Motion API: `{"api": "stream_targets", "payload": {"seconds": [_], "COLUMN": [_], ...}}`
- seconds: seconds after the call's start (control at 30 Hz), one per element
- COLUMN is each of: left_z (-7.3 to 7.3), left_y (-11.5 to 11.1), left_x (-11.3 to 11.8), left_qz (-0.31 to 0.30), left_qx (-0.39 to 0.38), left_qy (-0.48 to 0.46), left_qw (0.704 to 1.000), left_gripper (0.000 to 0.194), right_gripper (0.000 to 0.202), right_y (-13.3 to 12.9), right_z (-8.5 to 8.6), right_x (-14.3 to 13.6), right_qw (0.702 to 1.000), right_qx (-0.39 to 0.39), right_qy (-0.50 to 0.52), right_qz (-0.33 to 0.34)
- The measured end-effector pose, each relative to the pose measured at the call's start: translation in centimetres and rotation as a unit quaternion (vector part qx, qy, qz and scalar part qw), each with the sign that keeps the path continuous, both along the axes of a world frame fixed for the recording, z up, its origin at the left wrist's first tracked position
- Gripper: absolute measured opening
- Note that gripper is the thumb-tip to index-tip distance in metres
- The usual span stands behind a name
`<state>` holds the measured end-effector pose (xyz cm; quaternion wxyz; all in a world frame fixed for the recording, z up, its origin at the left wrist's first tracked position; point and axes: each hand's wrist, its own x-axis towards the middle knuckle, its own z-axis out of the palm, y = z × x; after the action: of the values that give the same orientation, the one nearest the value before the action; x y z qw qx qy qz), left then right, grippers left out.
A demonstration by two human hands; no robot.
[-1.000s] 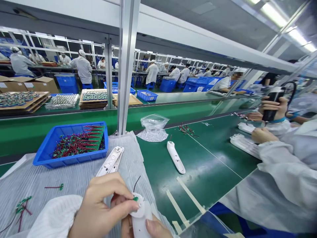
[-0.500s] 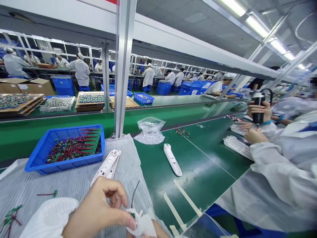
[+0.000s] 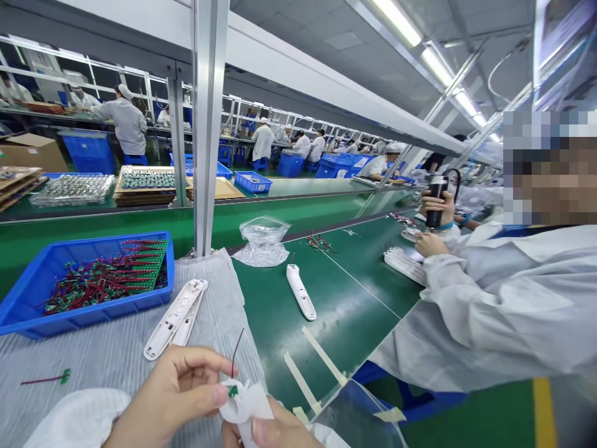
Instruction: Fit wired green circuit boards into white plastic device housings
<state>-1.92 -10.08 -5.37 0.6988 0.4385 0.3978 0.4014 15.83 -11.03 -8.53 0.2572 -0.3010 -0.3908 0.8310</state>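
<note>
Uncurling its fingers, the left hand (image 3: 163,389) is hovering open at the green board (image 3: 232,391), seemingly seating it in the white housing (image 3: 254,404); the right hand (image 3: 282,430) is gripping that, and light fingertip guidance is seemingly being needed.

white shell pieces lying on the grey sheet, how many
2: the upper shell right of the blue bin, and the lower shell partly under it. Any more beneath would be hidden.
</note>
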Motion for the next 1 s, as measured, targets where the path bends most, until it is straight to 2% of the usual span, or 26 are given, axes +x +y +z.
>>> {"api": "stream_targets", "payload": {"seconds": [0.1, 0.17, 0.27, 0.33, 0.4, 0.47, 0.5, 0.57, 0.6, 0.63, 0.8, 0.87, 0.9, 0.93, 1.0], "left_z": [-0.3, -0.4, -0.1, 0.3, 0.7, 0.9, 1.0, 1.1, 1.1, 1.0, 0.8, 0.9, 0.9, 1.0, 1.2], "left_y": [-0.1, -0.1, -0.1, 0.0, 0.2, 0.5, 0.6, 0.7, 0.8, 0.8, 0.7, 0.7, 0.7, 0.6, 0.6], "left_x": [0.5, 0.8, 1.2, 1.2, 1.1, 0.9, 0.8, 0.6, 0.5, 0.4, -0.2, -0.4, -0.4, -0.4, -0.4], "left_qz": [0.000, 0.003, 0.047, 0.089, 0.123, 0.151, 0.160, 0.170, 0.171, 0.170, 0.159, 0.153, 0.156, 0.162, 0.178], "left_qx": [-0.016, -0.021, -0.027, -0.017, -0.001, 0.016, 0.027, 0.063, 0.088, 0.116, 0.214, 0.229, 0.237, 0.245, 0.258], "left_qy": [0.021, 0.007, -0.026, -0.022, 0.011, 0.052, 0.068, 0.099, 0.117, 0.137, 0.213, 0.228, 0.234, 0.240, 0.248], "left_qw": [1.000, 1.000, 0.998, 0.996, 0.992, 0.987, 0.984, 0.978, 0.974, 0.969, 0.940, 0.934, 0.930, 0.925, 0.917], "left_gripper": [0.028, 0.031, 0.027, 0.020, 0.014, 0.011, 0.010, 0.009, 0.009, 0.010, 0.010, 0.011, 0.014, 0.016, 0.019], "right_gripper": [0.047, 0.047, 0.045, 0.046, 0.041, 0.045, 0.054, 0.057, 0.053, 0.049, 0.050, 0.053, 0.054, 0.056, 0.062], "right_y": [0.1, 0.2, 0.3, 0.1, -0.2, -0.4, -0.5, -0.6, -0.6, -0.7, -0.9, -1.0, -1.0, -0.9, -0.7], "right_z": [0.3, 0.4, 0.6, 0.7, 0.9, 1.2, 1.3, 1.5, 1.5, 1.5, 1.4, 1.2, 1.1, 1.0, 0.6], "right_x": [0.1, -0.2, -1.0, -1.6, -2.1, -2.3, -2.4, -2.4, -2.5, -2.5, -2.7, -2.7, -2.6, -2.6, -2.5], "right_qw": [0.999, 0.999, 0.998, 0.998, 0.995, 0.967, 0.937, 0.869, 0.848, 0.843, 0.910, 0.915, 0.900, 0.872, 0.786], "right_qx": [0.013, 0.023, 0.045, 0.057, 0.076, 0.165, 0.241, 0.389, 0.430, 0.442, 0.313, 0.304, 0.334, 0.387, 0.515], "right_qy": [-0.025, -0.007, 0.033, 0.040, -0.008, -0.114, -0.166, -0.231, -0.242, -0.247, -0.225, -0.226, -0.240, -0.260, -0.311], "right_qz": [0.034, 0.030, 0.026, 0.006, -0.057, -0.156, -0.190, -0.203, -0.193, -0.181, -0.152, -0.141, -0.144, -0.147, -0.140]}}
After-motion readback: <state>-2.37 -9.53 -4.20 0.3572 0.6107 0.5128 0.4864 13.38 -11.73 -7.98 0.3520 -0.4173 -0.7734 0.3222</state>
